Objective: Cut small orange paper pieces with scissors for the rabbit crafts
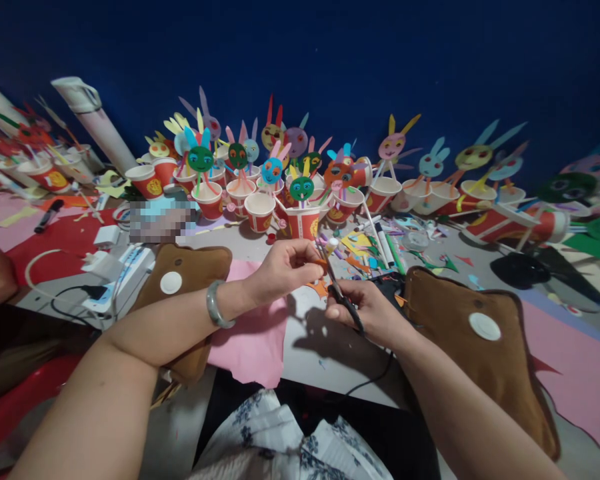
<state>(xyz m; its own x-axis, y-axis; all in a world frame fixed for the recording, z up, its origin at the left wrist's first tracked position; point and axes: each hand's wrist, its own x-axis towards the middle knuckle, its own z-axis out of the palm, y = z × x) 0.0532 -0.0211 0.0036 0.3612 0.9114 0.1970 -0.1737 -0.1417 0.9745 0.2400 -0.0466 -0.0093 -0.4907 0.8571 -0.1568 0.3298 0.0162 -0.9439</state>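
Where hands (281, 272) nearly meet, scissors (351, 311), orange scrap (322, 265) — mostly hidden

Readable text: none | red-and-white cup (143, 179): yellow printed emblem (155, 187), any lettering too small to read

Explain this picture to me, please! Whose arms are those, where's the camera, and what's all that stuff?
There's no robot here, just a person using two bare hands. The single picture comes from a camera on the person's head, looking forward and down.

The left hand, below a bracelet, pinches a small orange piece, probably paper. The right hand holds black-handled scissors, their blades beside that piece.

On the table lie pink paper, colourful scraps, a white power strip and, on each side, a brown bag with a white disc. Farther back stand red-and-white paper cups, many with rabbit-eared paper faces sticking up.
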